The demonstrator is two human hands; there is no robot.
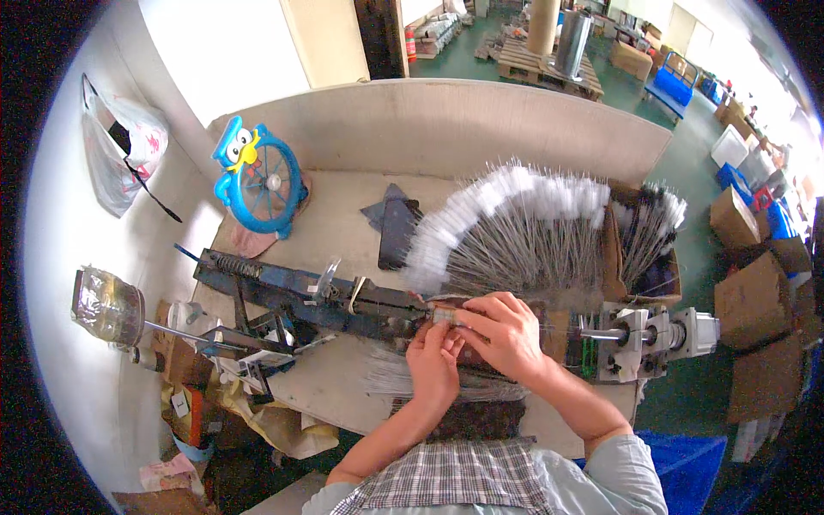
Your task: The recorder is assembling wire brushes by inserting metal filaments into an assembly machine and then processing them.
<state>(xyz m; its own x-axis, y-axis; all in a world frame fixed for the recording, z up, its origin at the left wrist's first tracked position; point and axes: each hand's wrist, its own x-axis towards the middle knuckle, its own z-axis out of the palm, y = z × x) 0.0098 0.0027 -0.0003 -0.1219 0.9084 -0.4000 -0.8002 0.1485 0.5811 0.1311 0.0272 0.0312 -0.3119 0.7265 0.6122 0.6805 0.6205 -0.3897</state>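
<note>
My left hand (435,365) and my right hand (505,333) meet at the right end of a long dark metal machine bar (283,287). The fingers of both are closed in a pinch around a small pale piece (444,315), too small to name. Just beyond my right hand spreads a big fan of thin wire brushes (524,223) with white bristle heads, their stems toward me. Loose thin wires (390,373) lie beside my left wrist. Right of my right hand, a metal shaft (601,333) juts from a bearing unit (657,333).
A blue duck-shaped fan (273,182) and a dark flat phone-like object (396,233) stand farther back on the table. An open cardboard box (639,257) holds more brushes. A low board (446,124) bounds the far edge. A tape-wrapped block (107,305) sits on a rod at left.
</note>
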